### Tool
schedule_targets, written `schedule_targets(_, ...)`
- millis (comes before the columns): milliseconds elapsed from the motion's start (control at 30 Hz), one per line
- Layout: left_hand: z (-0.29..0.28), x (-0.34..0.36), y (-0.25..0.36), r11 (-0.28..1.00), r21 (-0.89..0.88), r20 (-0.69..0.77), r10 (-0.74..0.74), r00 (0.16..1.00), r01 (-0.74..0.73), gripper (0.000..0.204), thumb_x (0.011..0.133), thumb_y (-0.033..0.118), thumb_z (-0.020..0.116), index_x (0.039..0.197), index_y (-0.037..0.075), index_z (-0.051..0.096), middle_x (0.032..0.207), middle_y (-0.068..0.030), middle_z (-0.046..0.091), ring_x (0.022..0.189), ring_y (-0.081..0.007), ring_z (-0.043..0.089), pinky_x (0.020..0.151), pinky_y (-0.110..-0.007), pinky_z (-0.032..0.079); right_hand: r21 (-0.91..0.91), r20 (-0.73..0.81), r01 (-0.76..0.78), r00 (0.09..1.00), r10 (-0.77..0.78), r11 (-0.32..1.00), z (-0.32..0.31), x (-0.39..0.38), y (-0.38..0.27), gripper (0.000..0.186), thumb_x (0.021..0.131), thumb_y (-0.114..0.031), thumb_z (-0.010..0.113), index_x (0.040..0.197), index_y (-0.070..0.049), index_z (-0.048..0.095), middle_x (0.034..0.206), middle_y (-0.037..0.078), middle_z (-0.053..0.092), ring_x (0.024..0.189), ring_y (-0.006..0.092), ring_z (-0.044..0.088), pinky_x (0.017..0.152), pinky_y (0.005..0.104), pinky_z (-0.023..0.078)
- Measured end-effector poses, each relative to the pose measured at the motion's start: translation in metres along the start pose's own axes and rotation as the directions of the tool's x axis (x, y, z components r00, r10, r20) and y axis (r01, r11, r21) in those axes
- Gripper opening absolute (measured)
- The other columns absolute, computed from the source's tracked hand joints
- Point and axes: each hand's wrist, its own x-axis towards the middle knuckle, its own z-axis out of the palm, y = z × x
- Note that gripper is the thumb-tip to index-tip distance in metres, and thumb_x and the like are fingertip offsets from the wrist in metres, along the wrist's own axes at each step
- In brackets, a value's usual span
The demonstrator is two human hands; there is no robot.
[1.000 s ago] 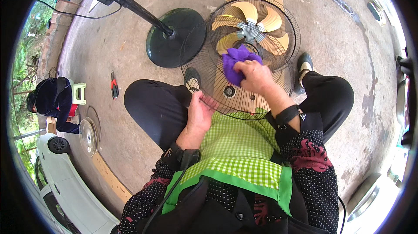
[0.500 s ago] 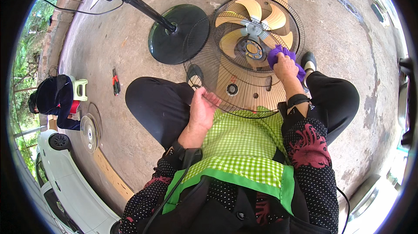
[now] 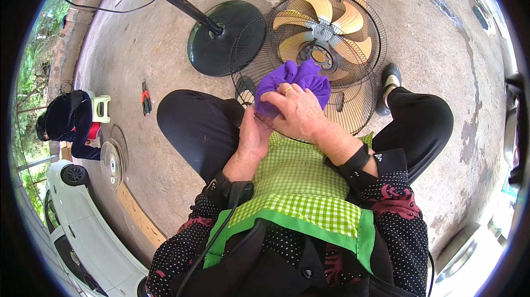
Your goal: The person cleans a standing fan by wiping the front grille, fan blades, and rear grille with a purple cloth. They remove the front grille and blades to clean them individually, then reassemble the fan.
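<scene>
The left hand point(image 3: 253, 139) grips a round black wire fan grille point(image 3: 355, 108) at its eight-o'clock rim, fingers partly hidden; the right hand point(image 3: 300, 113), just beside it, clutches a bunched purple cloth point(image 3: 311, 80) over the wires; from the hands, gold fan blades point(image 3: 348, 19) lie at one o'clock, a glossy black round base point(image 3: 227, 50) at eleven

The cloth point(image 3: 274, 80) looks soft and matt; the guard point(image 3: 356, 110) is wire, apparently metal. The fan blades point(image 3: 349, 19) look like smooth, satiny plastic, the base point(image 3: 232, 40) smooth and glossy, the concrete floor point(image 3: 165, 59) rough and matt.
</scene>
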Motion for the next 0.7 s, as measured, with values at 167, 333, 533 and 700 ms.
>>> schedule_targets(167, -0.004, 0.003, 0.002, 0.998, -0.016, -0.049, -0.063, 0.997, 0.062, 0.016, 0.094, 0.031, 0.054, 0.086, 0.017, 0.053, 0.079, 0.0024, 0.052, 0.077, -0.0141, 0.052, 0.078, -0.034, 0.046, -0.205, -0.099, 0.043, 0.993, -0.064, 0.978, 0.010, 0.003, 0.014, 0.044, 0.074, -0.017, 0.066, 0.117, -0.025, 0.066, 0.106, 0.005, 0.064, 0.101, 0.0266, 0.062, 0.078, 0.0419, 0.052)
schedule_targets(333, -0.015, 0.011, -0.002, 0.993, -0.096, -0.100, -0.081, 0.992, 0.071, 0.017, 0.092, 0.027, 0.058, 0.083, 0.015, 0.052, 0.078, 0.0008, 0.050, 0.078, -0.0156, 0.052, 0.080, -0.035, 0.047, -0.401, -0.040, -0.279, 0.957, 0.287, 0.873, -0.002, -0.001, 0.079, 0.040, 0.083, -0.014, 0.059, 0.120, -0.029, 0.065, 0.112, 0.006, 0.064, 0.108, 0.0269, 0.061, 0.085, 0.0441, 0.052)
schedule_targets(533, -0.017, 0.016, 0.001, 0.996, -0.084, -0.124, -0.017, 0.992, 0.007, 0.030, 0.091, 0.025, 0.058, 0.117, 0.013, 0.055, 0.086, -0.0008, 0.051, 0.081, -0.0158, 0.053, 0.084, -0.037, 0.049, -0.401, -0.001, -0.642, 0.714, 0.700, 0.654, -0.017, -0.023, 0.142, 0.049, 0.085, -0.017, 0.055, 0.132, -0.028, 0.059, 0.128, 0.009, 0.060, 0.123, 0.0291, 0.054, 0.100, 0.0443, 0.047)
schedule_targets(700, -0.019, 0.018, 0.006, 0.997, -0.016, -0.078, 0.072, 0.994, -0.073, 0.029, 0.088, 0.023, 0.056, 0.116, 0.015, 0.055, 0.082, 0.0005, 0.050, 0.074, -0.0154, 0.053, 0.076, -0.034, 0.047, -0.302, -0.031, -0.707, 0.678, 0.734, 0.640, -0.019, -0.023, 0.152, 0.050, 0.082, -0.018, 0.054, 0.132, -0.024, 0.062, 0.127, 0.013, 0.062, 0.118, 0.0322, 0.058, 0.100, 0.0438, 0.047)
